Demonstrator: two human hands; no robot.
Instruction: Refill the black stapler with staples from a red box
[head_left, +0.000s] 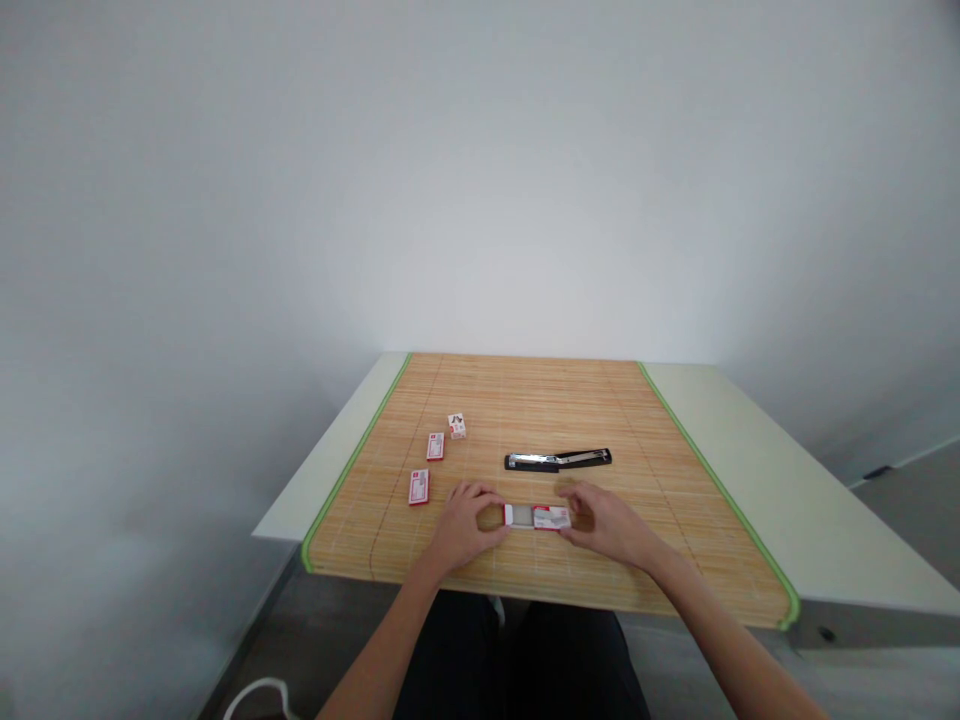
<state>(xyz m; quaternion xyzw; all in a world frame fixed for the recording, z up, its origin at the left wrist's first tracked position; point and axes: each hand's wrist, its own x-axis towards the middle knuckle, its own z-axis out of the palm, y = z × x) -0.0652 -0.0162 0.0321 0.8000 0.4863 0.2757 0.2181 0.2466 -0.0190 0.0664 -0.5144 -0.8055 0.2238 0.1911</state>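
A small red-and-white staple box point(551, 517) lies flat near the mat's front edge with its inner tray point(522, 515) slid out to the left, showing grey contents that look like staples. My left hand point(463, 525) pinches the tray's left end between thumb and fingers. At the other end, my right hand point(604, 522) grips the sleeve with thumb and fingertips. Just beyond both hands, a black stapler point(558, 460) rests opened out, its metal channel exposed.
To the left on the bamboo mat point(525, 390) are two red-and-white boxes, a nearer box point(419, 487) and a farther box point(436, 446), plus a white box point(457, 426) with dark print. The white table point(780, 470) extends past the mat's green edging. A wall stands behind.
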